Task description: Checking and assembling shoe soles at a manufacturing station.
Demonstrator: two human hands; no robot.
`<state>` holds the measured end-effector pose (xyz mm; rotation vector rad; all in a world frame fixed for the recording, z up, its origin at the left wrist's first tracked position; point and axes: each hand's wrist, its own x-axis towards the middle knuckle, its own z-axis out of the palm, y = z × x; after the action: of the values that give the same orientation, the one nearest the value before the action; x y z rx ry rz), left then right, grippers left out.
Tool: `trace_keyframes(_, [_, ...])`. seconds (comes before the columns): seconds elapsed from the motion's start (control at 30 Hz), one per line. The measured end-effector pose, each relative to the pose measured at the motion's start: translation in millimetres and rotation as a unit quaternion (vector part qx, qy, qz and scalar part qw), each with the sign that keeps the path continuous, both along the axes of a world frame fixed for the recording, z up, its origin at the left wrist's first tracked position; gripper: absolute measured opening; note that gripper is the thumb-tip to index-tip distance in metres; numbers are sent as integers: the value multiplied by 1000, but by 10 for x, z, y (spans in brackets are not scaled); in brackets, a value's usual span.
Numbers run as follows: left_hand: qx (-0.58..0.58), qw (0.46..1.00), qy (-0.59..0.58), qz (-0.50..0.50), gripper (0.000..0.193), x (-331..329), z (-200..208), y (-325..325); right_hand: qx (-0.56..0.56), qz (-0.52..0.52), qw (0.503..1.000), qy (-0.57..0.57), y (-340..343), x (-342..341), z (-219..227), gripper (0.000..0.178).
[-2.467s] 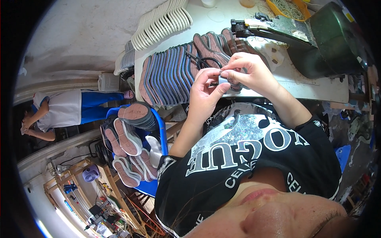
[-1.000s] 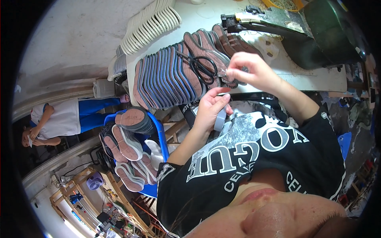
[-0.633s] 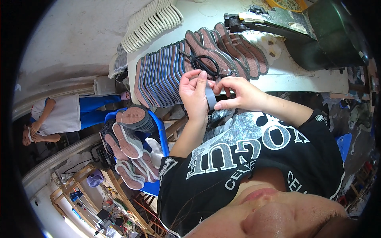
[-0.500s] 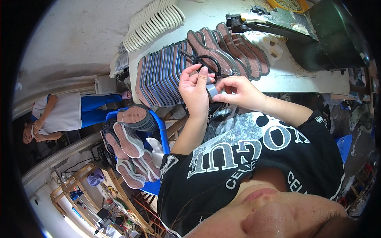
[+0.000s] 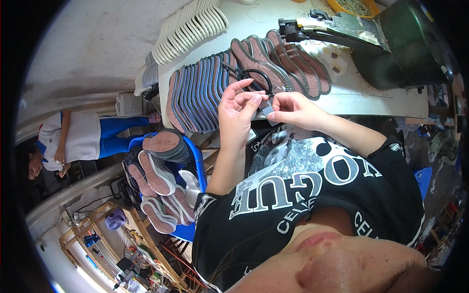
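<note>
In front of my chest, over the table's near edge, both hands work on a small grey strip [image 5: 266,108]. My left hand [image 5: 234,117] is closed on its left end, the thumb pressed against the fingers and the index finger raised. My right hand [image 5: 297,109] pinches the other side between thumb and curled fingers. Just beyond the hands lie black-handled scissors [image 5: 261,74], partly hidden, on top of insoles. Pinkish-brown insoles [image 5: 258,62] with dark edges lie fanned out there. To their left stands a long row of insoles [image 5: 198,93] with blue and grey edges.
White curved pieces [image 5: 190,30] are stacked at the back of the white table [image 5: 264,24]. A dark green machine [image 5: 405,44] stands at the right. A blue basket [image 5: 199,163] full of soles sits by my left arm. Another person [image 5: 80,136] is at the far left.
The grey strip has turned to hang flatter between my hands, and my left thumb has come down closer to it. The other person's hands have moved down from the face.
</note>
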<state>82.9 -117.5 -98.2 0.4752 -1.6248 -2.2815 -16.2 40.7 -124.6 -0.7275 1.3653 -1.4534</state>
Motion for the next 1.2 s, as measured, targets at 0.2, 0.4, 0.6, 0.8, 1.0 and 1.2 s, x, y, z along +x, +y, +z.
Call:
trace_keyframes(0.2, [-20, 997, 6, -69, 72, 10, 174, -45, -91, -49, 991, 79, -35, -22, -5, 17])
trace_keyframes(0.4, [-42, 996, 19, -82, 90, 36, 204, -64, -50, -138, 969, 200, -67, -397, 159, 27])
trace_keyframes(0.6, [2, 993, 27, -111, 89, 39, 233, -38, -37, -131, 817, 560, -483, -424, 0, 16])
trace_keyframes(0.8, [-33, 994, 1, -105, 85, 222, 256, -16, 61, -6, 667, 743, -785, -300, 63, 36])
trace_keyframes(1.0, [-77, 979, -38, -186, 84, 391, 178, 59, 144, 1, 584, 799, -1022, -144, 8, 23])
trace_keyframes(1.2, [-60, 983, -33, -169, 83, 472, 214, 31, 229, 65, 622, 746, -1101, -129, 373, 23])
